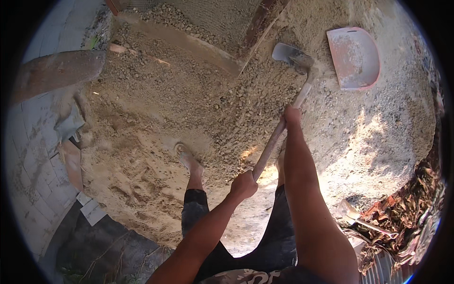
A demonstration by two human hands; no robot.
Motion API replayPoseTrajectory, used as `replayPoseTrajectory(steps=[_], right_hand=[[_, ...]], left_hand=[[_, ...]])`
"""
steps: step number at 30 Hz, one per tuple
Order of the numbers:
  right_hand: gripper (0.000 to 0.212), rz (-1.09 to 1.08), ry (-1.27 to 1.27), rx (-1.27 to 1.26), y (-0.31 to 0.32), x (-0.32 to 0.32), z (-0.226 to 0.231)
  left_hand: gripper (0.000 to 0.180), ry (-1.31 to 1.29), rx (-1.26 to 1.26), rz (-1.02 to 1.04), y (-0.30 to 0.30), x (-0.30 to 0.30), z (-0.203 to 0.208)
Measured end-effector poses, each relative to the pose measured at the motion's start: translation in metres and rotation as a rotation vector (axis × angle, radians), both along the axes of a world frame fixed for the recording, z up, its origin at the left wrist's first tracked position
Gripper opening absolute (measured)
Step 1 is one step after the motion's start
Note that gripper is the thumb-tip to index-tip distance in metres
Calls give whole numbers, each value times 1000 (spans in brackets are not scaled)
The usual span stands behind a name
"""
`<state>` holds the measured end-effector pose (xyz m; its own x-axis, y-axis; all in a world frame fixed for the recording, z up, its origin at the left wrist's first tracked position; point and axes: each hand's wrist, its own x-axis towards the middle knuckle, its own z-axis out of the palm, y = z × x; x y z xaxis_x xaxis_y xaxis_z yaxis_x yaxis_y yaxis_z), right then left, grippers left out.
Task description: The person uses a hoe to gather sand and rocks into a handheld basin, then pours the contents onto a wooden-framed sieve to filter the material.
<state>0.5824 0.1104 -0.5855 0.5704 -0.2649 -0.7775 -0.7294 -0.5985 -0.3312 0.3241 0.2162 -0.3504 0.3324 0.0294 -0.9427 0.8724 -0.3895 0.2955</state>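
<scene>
Both my hands are wrapped round the wooden handle of a hoe (270, 150). My left hand (244, 185) is closed on its near end, in front of my body. Farther up the handle, close to the blade, my right hand (292, 115) is closed too. The hoe's metal blade (288, 53) is turned to the left and rests on or just above the gravelly sand (222, 94). Just right of the blade lies a D-shaped reddish pan (355, 60), its inside coated with grey dust.
A wooden-framed mesh screen (203, 42) with gravel along it lies at the far side. On the left are a plank (61, 73) and pale paving (35, 156). A small shovel (350, 213) and dry leaves (406, 217) lie lower right. My bare feet (187, 156) stand on the sand.
</scene>
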Motion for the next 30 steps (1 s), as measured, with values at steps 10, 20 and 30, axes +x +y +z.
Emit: replayPoseTrajectory(steps=[10,20,30], right_hand=[[29,-144,234,159,-81,-353,93],[29,-243,-158,292,62,-163,53],[31,19,-19,76,52,-203,-31]], left_hand=[[38,436,-146,142,-84,-263,130],[31,10,329,-131,21,-177,-32],[35,123,110,61,-2,-176,-8]])
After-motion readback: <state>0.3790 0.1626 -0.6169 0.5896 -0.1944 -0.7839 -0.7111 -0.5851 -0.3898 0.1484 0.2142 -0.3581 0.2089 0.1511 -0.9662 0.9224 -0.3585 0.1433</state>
